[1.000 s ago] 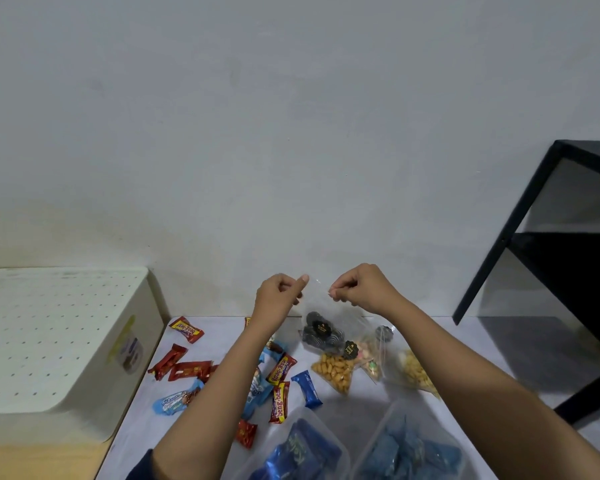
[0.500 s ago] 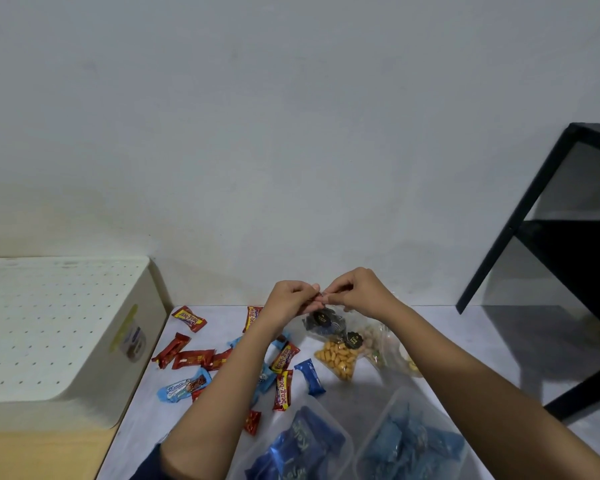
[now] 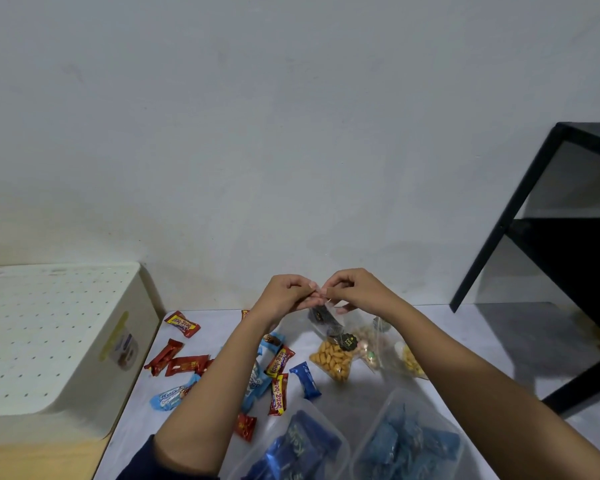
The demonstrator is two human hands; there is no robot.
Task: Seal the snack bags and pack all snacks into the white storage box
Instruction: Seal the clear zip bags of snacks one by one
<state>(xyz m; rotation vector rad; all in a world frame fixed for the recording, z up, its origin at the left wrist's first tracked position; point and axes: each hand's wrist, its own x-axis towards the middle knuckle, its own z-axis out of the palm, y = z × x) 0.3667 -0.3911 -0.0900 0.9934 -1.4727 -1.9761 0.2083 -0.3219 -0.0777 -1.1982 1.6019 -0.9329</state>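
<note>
Snack bag: the snack bag is a small see-through pouch with a few dark round cookies inside. It hangs from its top edge just over the table, right above the other bags. Honestly can't tell if the strip is closed all the way.
Left hand: the left hand is curled up, fingers and thumb pinching the bag's top edge.
Right hand: same deal, the right hand pinches the top edge right next to the left one, fingertips touching.
Box: the white storage box sits off to the left with its dotted lid on, well apart from the bag.
Under the bag: a peanut bag lies on the table, with another clear bag of yellow bits beside it.
Vs a second ago: the hands were apart with the bag's top stretched between them. Now they've met in the middle. Half a second back they were already together, so barely any change there.
Writing: "beng-beng" reads fine on the red-and-yellow bars. The black round sticker has gold print that's too small to read. The box sticker is a blur.
Front edge: two clear tubs hold blue packets, print unreadable.
</note>
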